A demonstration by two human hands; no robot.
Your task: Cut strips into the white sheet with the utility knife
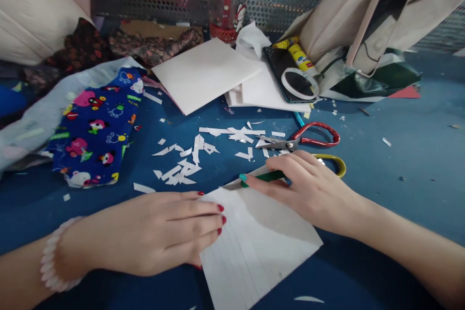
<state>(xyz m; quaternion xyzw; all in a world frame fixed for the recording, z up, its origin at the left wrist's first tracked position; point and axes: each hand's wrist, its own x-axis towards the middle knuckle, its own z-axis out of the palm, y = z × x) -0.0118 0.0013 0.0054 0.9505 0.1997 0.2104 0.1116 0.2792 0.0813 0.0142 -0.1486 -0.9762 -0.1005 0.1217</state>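
Head view, bottom centre: white folded paper lies tilted on the blue table, crease lines running down its left part, upper edge lifted a bit. Left hand is palm down at lower left, four fingers nearly straight and close together, tips on the paper's left edge; flat, not gripping. Pale beaded band on that wrist. Right hand, right of centre, is curled narrow around a slim green tool held along the paper's upper edge; can't make out what kind, fingers cover part of it. Scissors lie just beyond my right knuckles, one red handle, one yellow, blades pointing left, yellow loop partly hidden by the hand. White paper scraps scattered mid-frame, ahead of both hands. Patterned blue fabric at left. Top centre: white folded card, and behind it a clear cup with red trim. Right of the card, a dark phone with a white ring lying on it and a yellow tube beside. Second phone leans upright at upper right.
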